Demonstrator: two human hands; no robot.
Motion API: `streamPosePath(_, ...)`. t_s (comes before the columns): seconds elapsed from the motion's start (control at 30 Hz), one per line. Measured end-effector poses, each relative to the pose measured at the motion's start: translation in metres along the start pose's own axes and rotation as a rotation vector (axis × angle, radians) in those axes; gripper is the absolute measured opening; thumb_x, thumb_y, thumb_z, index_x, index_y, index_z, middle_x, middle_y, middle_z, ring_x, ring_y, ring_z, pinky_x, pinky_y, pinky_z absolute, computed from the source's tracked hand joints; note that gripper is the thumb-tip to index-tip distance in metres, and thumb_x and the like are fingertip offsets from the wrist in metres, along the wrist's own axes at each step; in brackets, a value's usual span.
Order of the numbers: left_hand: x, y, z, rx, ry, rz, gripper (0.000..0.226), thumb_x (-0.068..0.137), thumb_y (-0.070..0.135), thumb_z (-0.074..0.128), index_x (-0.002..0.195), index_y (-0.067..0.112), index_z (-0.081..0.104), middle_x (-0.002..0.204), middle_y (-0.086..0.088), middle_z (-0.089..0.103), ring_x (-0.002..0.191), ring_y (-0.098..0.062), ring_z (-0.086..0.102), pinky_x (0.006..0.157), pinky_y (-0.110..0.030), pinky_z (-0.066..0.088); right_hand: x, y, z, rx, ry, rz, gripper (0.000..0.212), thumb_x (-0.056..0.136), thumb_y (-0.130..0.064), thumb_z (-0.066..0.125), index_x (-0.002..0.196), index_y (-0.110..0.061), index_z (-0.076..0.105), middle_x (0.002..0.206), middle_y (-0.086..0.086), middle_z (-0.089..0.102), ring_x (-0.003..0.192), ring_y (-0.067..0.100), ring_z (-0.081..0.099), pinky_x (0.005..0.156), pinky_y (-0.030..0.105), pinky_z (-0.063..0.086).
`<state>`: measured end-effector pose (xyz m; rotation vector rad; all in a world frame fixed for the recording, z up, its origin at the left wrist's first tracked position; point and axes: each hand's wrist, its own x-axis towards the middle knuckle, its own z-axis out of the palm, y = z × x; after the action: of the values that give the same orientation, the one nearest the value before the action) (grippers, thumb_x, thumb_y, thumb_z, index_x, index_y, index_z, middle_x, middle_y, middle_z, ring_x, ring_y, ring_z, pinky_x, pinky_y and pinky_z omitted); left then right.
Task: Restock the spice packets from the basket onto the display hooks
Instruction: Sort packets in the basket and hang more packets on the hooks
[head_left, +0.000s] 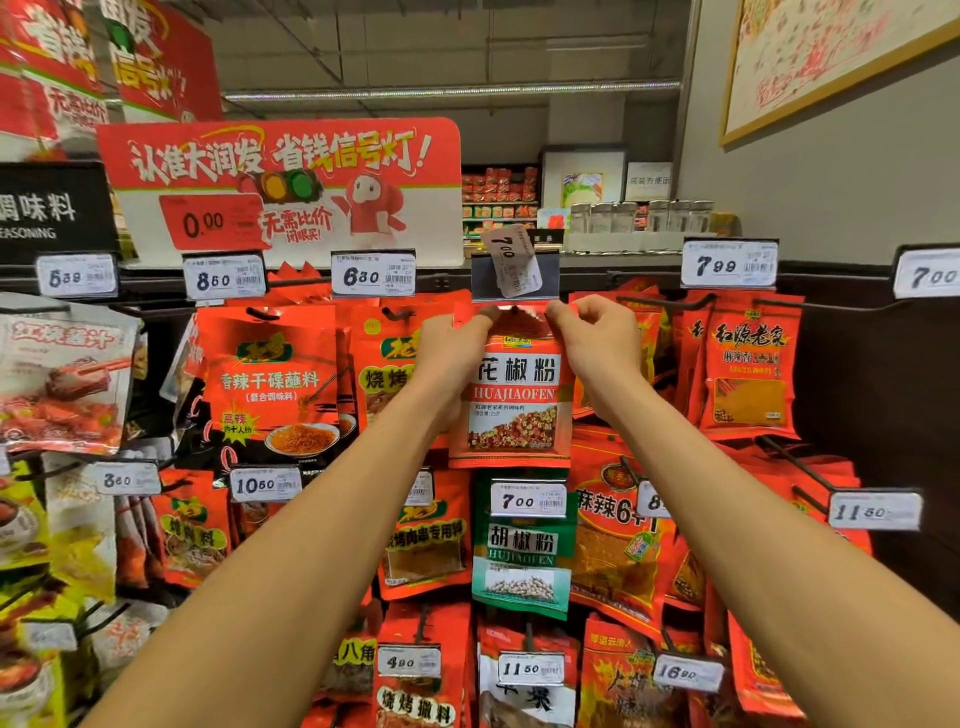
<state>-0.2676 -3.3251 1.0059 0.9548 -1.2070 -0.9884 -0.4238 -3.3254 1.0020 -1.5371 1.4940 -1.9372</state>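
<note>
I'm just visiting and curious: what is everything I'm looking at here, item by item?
Huajiaofen packet: one, red, centre, top edge held at a display hook under a tilted 7.00 price tag.
Hujiaofen packet: one in front, green, directly below it.
Other spice packets: many, mostly red, hanging on hooks all around.
Price tags: many, white, at the hook ends.
Promotional sign: one, red and white, top left of the rack.
Glass jars: a row, clear, on the shelf behind.
Left hand: pinches the packet's top left corner.
Right hand: pinches its top right corner.
</note>
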Motion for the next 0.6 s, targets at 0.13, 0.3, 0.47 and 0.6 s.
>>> streamPosePath(0.13, 0.0, -0.006, 0.001, 0.129, 0.048, 0.069, 0.029, 0.093, 0.045, 0.068, 0.078, 0.02, 0.063, 0.076, -0.002, 0.075, 0.07, -0.024, 0.074, 0.07, -0.043, 0.061, -0.001, 0.002, 0.0, -0.076, -0.009, 0.037, 0.034, 0.092, -0.046, 0.067, 0.07, -0.021, 0.062, 0.073, -0.004, 0.07, 0.073, 0.016, 0.068, 0.067, 0.039, 0.055)
streamPosePath(0.3, -0.007, -0.037, -0.018, 0.458, 0.176, 0.312, 0.038, 0.092, 0.052, 0.062, 0.114, 0.021, 0.065, 0.11, 0.002, 0.067, 0.101, -0.02, 0.062, 0.087, -0.04, 0.051, -0.022, 0.028, -0.013, -0.071, -0.149, -0.011, 0.027, 0.097, -0.046, 0.06, 0.083, -0.022, 0.065, 0.078, -0.003, 0.07, 0.069, 0.013, 0.062, 0.069, 0.038, 0.053)
streamPosePath(0.47, 0.001, -0.052, -0.013, 0.391, 0.062, 0.193, 0.042, 0.098, 0.045, 0.057, 0.131, 0.02, 0.062, 0.126, -0.001, 0.069, 0.118, -0.024, 0.063, 0.102, -0.045, 0.051, -0.023, 0.039, -0.005, -0.146, -0.113, -0.091, 0.036, 0.1, -0.037, 0.059, 0.067, -0.024, 0.052, 0.057, -0.014, 0.055, 0.053, 0.0, 0.046, 0.051, 0.023, 0.031)
streamPosePath(0.6, 0.016, -0.051, 0.001, 0.361, 0.213, 0.165, 0.026, 0.099, 0.037, 0.059, 0.091, 0.014, 0.07, 0.088, -0.005, 0.072, 0.085, -0.026, 0.065, 0.066, -0.025, 0.048, -0.005, 0.035, 0.005, -0.204, -0.055, -0.05, 0.041, 0.099, -0.034, 0.059, 0.061, -0.023, 0.048, 0.06, -0.011, 0.052, 0.056, 0.005, 0.045, 0.052, 0.03, 0.029)
